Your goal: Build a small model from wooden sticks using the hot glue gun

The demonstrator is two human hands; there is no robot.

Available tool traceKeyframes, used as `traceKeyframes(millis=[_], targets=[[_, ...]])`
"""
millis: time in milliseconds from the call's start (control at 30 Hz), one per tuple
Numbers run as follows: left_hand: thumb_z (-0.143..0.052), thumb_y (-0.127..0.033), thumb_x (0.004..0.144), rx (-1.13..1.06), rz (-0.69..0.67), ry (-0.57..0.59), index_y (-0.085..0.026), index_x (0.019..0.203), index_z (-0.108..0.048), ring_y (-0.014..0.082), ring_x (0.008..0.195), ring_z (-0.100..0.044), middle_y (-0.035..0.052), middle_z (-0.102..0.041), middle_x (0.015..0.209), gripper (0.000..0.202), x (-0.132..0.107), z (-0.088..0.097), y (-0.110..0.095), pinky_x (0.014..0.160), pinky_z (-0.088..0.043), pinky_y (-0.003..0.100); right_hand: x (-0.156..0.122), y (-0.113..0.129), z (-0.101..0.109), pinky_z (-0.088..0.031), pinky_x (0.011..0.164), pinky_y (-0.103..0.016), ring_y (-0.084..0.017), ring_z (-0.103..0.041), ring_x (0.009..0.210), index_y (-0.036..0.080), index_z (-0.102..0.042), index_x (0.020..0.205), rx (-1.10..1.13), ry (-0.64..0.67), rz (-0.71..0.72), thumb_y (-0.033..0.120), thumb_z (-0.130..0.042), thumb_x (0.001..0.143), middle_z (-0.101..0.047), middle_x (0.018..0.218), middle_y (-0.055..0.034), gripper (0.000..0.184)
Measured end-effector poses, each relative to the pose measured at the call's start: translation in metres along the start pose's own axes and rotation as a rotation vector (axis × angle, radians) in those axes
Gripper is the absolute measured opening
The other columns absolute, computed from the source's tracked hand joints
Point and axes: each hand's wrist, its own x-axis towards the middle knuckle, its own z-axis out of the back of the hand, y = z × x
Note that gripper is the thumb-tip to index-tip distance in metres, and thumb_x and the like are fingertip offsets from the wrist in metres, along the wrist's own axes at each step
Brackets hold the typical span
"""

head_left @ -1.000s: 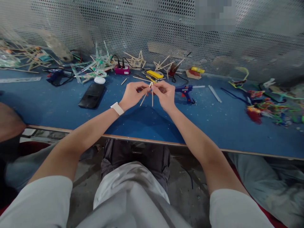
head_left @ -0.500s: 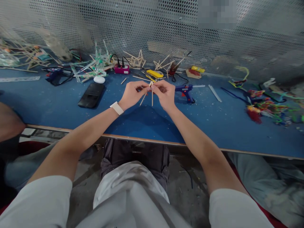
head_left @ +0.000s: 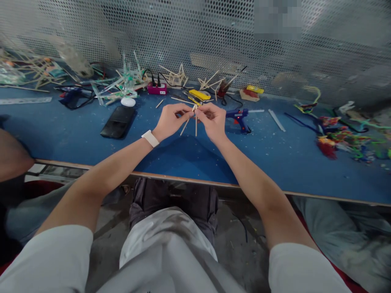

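My left hand and my right hand meet above the blue table, each pinching the top of a small frame of thin wooden sticks. Two stick legs hang below my fingers, one slanting left and one nearly straight down. The fingers hide most of the joint. Just right of my right hand lies a blue hot glue gun with a glue stick in its back end. Behind my hands rests a yellow utility knife.
A black phone and a white oval object lie to the left. Stick structures and a magenta power strip stand along the perforated metal panel. Colourful scraps lie right. People sit on both sides.
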Motion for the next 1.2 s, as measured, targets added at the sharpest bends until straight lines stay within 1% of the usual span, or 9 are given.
traceKeyframes(millis=[100, 167, 400, 567, 700, 833, 1067, 1200], targets=[[-0.081, -0.052, 0.111, 0.009, -0.002, -0.002, -0.023, 0.103, -0.090, 0.0157, 0.079, -0.080, 0.0051, -0.089, 0.094, 0.031, 0.0001, 0.0002, 0.0005, 0.066, -0.054, 0.027, 0.0001, 0.0001, -0.0006, -0.060, 0.055, -0.031, -0.017, -0.077, 0.069, 0.029, -0.088, 0.089, 0.002, 0.000, 0.008, 0.084, -0.098, 0.081, -0.081, 0.086, 0.0006, 0.056], [-0.080, -0.050, 0.111, 0.007, -0.002, -0.005, -0.023, 0.103, -0.090, 0.0156, 0.079, -0.080, 0.0052, -0.089, 0.094, 0.030, 0.0001, 0.0002, 0.0003, 0.067, -0.055, 0.027, 0.0002, 0.0001, -0.0003, -0.059, 0.053, -0.030, -0.016, -0.077, 0.070, 0.030, -0.089, 0.091, 0.004, 0.013, 0.026, 0.082, -0.098, 0.082, -0.081, 0.087, 0.0005, 0.053], [-0.080, -0.048, 0.112, 0.003, -0.001, -0.002, -0.022, 0.103, -0.090, 0.0153, 0.076, -0.079, 0.0053, -0.088, 0.092, 0.028, -0.0002, -0.0005, -0.0006, 0.064, -0.054, 0.027, 0.0005, -0.0020, 0.0012, -0.059, 0.054, -0.030, -0.016, -0.076, 0.071, 0.030, -0.089, 0.093, -0.004, 0.028, 0.058, 0.078, -0.096, 0.087, -0.082, 0.090, -0.0001, 0.049], [-0.081, -0.050, 0.111, 0.004, 0.012, -0.004, -0.022, 0.103, -0.090, 0.0160, 0.078, -0.080, 0.0055, -0.088, 0.092, 0.030, -0.0003, -0.0003, -0.0014, 0.064, -0.055, 0.027, 0.0003, -0.0012, 0.0022, -0.059, 0.055, -0.030, -0.016, -0.077, 0.073, 0.030, -0.089, 0.094, 0.002, 0.044, 0.077, 0.074, -0.096, 0.091, -0.082, 0.093, -0.0004, 0.044], [-0.080, -0.051, 0.111, 0.006, 0.032, 0.010, -0.022, 0.102, -0.089, 0.0168, 0.080, -0.081, 0.0062, -0.089, 0.094, 0.032, 0.0002, 0.0007, -0.0037, 0.066, -0.057, 0.027, 0.0001, 0.0014, 0.0030, -0.060, 0.056, -0.031, -0.017, -0.078, 0.074, 0.030, -0.089, 0.095, -0.024, 0.049, 0.067, 0.076, -0.094, 0.092, -0.082, 0.092, -0.0007, 0.046], [-0.080, -0.051, 0.111, -0.013, 0.018, 0.020, -0.022, 0.101, -0.088, 0.0168, 0.079, -0.081, 0.0060, -0.088, 0.093, 0.032, 0.0007, 0.0011, -0.0043, 0.066, -0.056, 0.027, 0.0007, 0.0023, 0.0038, -0.061, 0.057, -0.032, -0.018, -0.079, 0.075, 0.030, -0.087, 0.094, -0.046, 0.061, 0.059, 0.080, -0.092, 0.091, -0.081, 0.090, -0.0002, 0.051], [-0.079, -0.048, 0.111, -0.001, 0.043, 0.025, -0.022, 0.101, -0.088, 0.0169, 0.079, -0.080, 0.0061, -0.088, 0.093, 0.029, 0.0004, 0.0008, -0.0040, 0.066, -0.057, 0.027, 0.0013, -0.0004, 0.0038, -0.059, 0.056, -0.031, -0.017, -0.078, 0.073, 0.030, -0.087, 0.094, -0.031, 0.059, 0.053, 0.079, -0.093, 0.091, -0.082, 0.088, 0.0003, 0.050], [-0.080, -0.048, 0.111, 0.008, 0.046, 0.020, -0.022, 0.102, -0.088, 0.0170, 0.080, -0.080, 0.0059, -0.088, 0.093, 0.028, 0.0004, 0.0005, -0.0042, 0.068, -0.058, 0.028, 0.0010, -0.0009, 0.0034, -0.059, 0.056, -0.031, -0.017, -0.077, 0.074, 0.029, -0.086, 0.094, -0.042, 0.059, 0.039, 0.080, -0.092, 0.091, -0.082, 0.090, -0.0003, 0.052]])
